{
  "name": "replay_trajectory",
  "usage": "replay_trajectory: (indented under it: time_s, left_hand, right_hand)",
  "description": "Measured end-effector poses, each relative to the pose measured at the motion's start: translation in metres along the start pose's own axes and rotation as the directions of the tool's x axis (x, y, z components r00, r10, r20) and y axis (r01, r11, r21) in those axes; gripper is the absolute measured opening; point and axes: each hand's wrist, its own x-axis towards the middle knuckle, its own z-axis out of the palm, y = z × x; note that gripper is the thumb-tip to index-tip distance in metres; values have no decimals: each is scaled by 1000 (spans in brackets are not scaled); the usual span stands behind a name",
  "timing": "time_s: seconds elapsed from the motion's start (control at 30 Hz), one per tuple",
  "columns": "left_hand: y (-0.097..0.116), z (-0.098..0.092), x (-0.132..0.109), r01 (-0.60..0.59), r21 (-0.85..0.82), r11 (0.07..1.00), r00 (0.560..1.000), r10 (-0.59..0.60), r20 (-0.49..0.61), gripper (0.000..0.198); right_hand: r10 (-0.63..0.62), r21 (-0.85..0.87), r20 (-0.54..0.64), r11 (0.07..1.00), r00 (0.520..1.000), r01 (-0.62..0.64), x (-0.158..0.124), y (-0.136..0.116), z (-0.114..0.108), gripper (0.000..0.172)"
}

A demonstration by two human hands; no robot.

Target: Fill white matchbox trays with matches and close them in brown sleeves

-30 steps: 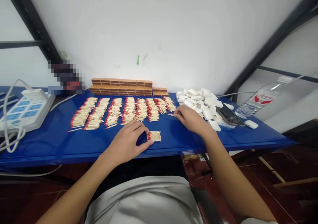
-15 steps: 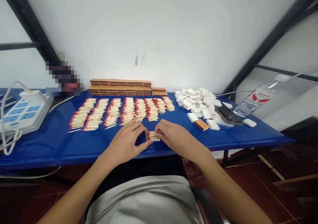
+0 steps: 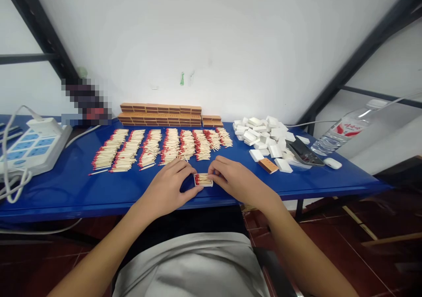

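A small white matchbox tray (image 3: 203, 180) filled with red-tipped matches lies near the front edge of the blue table (image 3: 72, 187). My left hand (image 3: 169, 187) grips its left end between thumb and fingers. My right hand (image 3: 232, 180) pinches its right end with curled fingers. Just behind the hands lie several rows of red-tipped matches (image 3: 158, 145).
Brown matchbox sleeves (image 3: 161, 114) are stacked along the wall. A heap of white trays (image 3: 263, 132) and one brown sleeve (image 3: 267, 165) lie to the right, then a phone (image 3: 303, 152), an earbud case (image 3: 332, 163) and a water bottle (image 3: 346, 128). A power strip (image 3: 33, 145) sits at left.
My right hand came back from the right end of the match rows to the tray and now holds its right end. My left hand stayed on the tray.
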Motion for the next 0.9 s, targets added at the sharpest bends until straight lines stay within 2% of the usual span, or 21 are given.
replay_trajectory:
  time_s: [0.3, 0.47, 0.67, 0.9]
  left_hand:
    - [0, 0, 0, -1, 9, 1000, 1000, 1, 4, 22]
    - [1, 0, 0, 1, -1, 1000, 1000, -1, -1, 20]
    - [-1, 1, 0, -12, 6, 1000, 1000, 12, -3, 20]
    - [0, 0, 0, -13, 9, 1000, 1000, 14, -8, 21]
  right_hand:
    - [-23, -39, -27, 999, 999, 22, 1, -3, 3, 11]
    - [-8, -1, 11, 1000, 1000, 8, 0, -3, 1, 8]
    - [7, 57, 35, 998, 999, -9, 0, -4, -1, 14]
    - [-64, 132, 35, 989, 997, 59, 0, 0, -3, 19]
